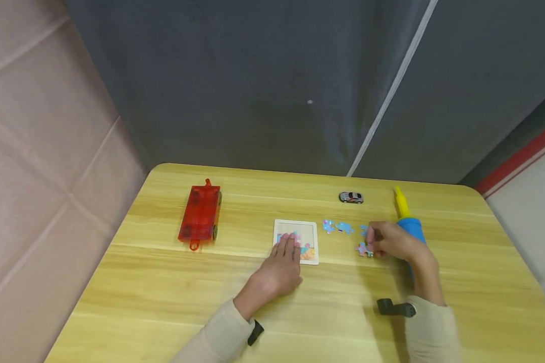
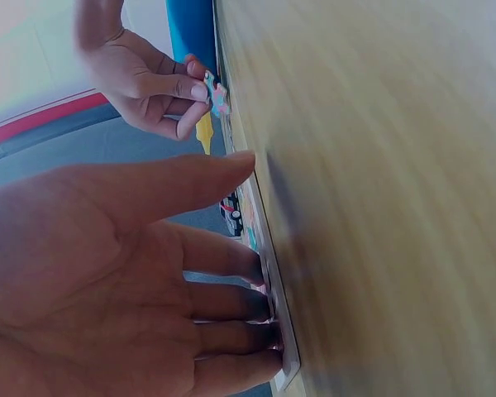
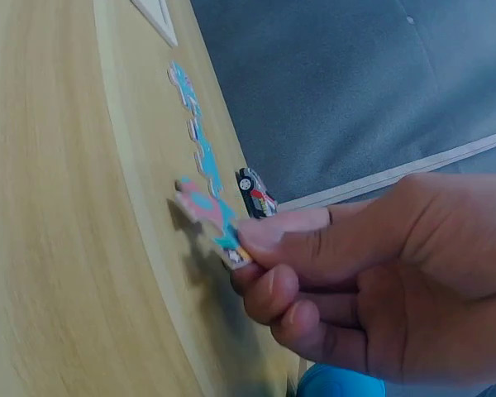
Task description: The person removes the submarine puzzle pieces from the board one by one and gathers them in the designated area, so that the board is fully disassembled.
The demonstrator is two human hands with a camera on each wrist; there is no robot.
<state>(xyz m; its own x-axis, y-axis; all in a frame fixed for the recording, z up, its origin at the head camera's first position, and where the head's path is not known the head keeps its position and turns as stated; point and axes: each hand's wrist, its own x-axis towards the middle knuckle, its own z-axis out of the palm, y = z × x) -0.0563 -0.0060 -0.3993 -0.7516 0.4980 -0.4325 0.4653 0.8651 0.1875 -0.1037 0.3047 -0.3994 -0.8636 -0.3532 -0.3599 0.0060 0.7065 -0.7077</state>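
My left hand (image 1: 279, 269) lies with its straight fingertips on a square puzzle tray (image 1: 295, 222). Joined pieces with pink, blue and orange print fill the tray's lower part, partly hidden under the fingers. To the right, my right hand (image 1: 390, 242) pinches a pink-and-blue puzzle piece (image 3: 205, 207) between thumb and fingers. In the right wrist view the piece is tilted, and its shadow falls on the table. Several loose blue puzzle pieces, among them one puzzle piece (image 1: 344, 228), form a row between the tray and the right hand.
A silver toy car (image 1: 351, 197) stands behind the loose pieces. Partly hidden by the right forearm is a blue cylinder (image 1: 412, 228) with a yellow tip (image 1: 401, 202). At the left sits a translucent red toy wagon (image 1: 201, 213). The wooden table (image 1: 163, 302) ends at a dark curtain (image 1: 236, 91).
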